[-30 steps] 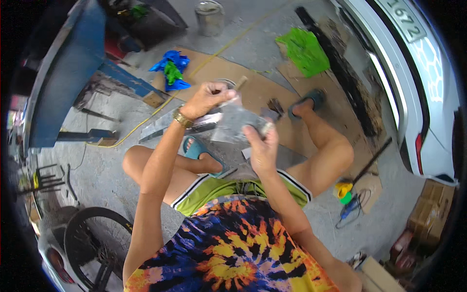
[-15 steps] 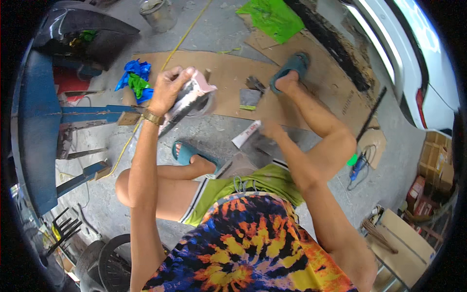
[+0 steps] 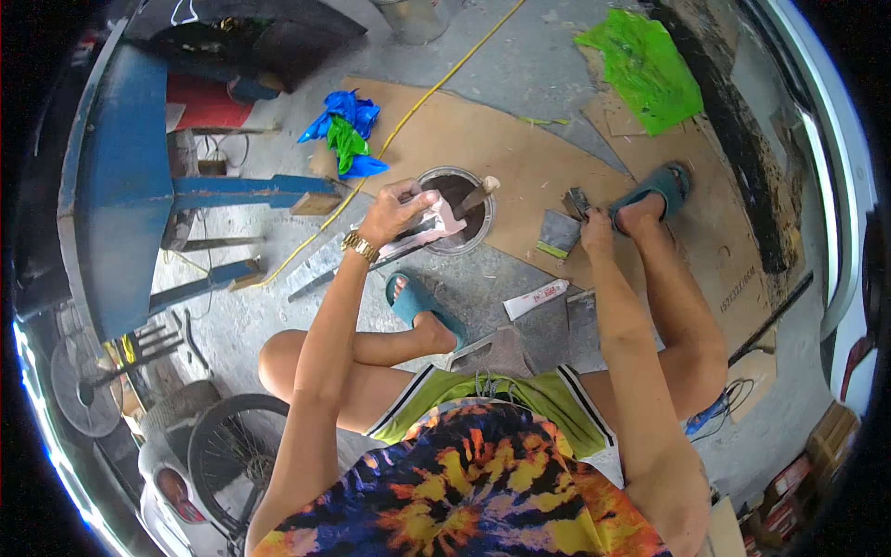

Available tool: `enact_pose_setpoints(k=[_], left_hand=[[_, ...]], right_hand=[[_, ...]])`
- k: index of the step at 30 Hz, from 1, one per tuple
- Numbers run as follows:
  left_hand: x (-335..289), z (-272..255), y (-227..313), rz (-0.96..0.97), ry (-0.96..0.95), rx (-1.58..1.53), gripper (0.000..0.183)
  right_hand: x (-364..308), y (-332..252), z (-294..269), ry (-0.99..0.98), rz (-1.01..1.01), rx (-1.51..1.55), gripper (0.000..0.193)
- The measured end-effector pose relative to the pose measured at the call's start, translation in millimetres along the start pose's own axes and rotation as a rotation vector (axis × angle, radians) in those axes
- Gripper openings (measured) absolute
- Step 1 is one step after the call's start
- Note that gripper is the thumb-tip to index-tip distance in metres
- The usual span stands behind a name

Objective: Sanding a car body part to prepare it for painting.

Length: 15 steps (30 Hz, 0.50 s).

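Note:
My left hand [image 3: 399,213] is closed around the end of a long, flat strip [image 3: 408,243] smeared with pink putty. It holds the strip tilted beside a round open tin [image 3: 489,223] on the floor. A wooden-handled stick [image 3: 478,196] leans in the tin, over dark brown contents. My right hand [image 3: 599,232] reaches down to the cardboard, its fingers closed on the near end of a small dark block [image 3: 576,200]. Close by lies a grey square piece [image 3: 559,232] with a yellow-green edge. A white tube [image 3: 535,300] with red print lies nearer me.
Cardboard [image 3: 520,158] covers the floor ahead, a yellow cord [image 3: 445,79] running over its left side. Crumpled blue plastic [image 3: 357,121] and a green sheet [image 3: 650,74] lie farther off. A blue stand [image 3: 121,195] is at left, a light-coloured car [image 3: 840,278] at right.
My right hand has gone from near the tube forward to the dark block. The putty-smeared strip has turned flatter, uncovering the tin's opening. The whole view has shifted.

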<state>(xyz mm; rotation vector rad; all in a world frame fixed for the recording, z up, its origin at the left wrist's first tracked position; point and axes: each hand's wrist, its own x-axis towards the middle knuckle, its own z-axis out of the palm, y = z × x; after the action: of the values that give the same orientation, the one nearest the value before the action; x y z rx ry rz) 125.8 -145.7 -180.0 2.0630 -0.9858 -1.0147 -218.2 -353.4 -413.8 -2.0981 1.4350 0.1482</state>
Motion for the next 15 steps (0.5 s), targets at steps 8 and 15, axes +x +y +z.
enact_pose_setpoints(k=[8, 15], left_hand=[[2.5, 23.6, -33.0, 0.005, 0.085, 0.079, 0.035], [-25.8, 31.0, -16.5, 0.285, 0.412, 0.085, 0.033]], right_hand=[[-34.0, -9.6, -44.2, 0.246, 0.024, 0.330, 0.021], [-167.4, -83.3, -116.8, -0.191, 0.173, 1.313, 0.019]])
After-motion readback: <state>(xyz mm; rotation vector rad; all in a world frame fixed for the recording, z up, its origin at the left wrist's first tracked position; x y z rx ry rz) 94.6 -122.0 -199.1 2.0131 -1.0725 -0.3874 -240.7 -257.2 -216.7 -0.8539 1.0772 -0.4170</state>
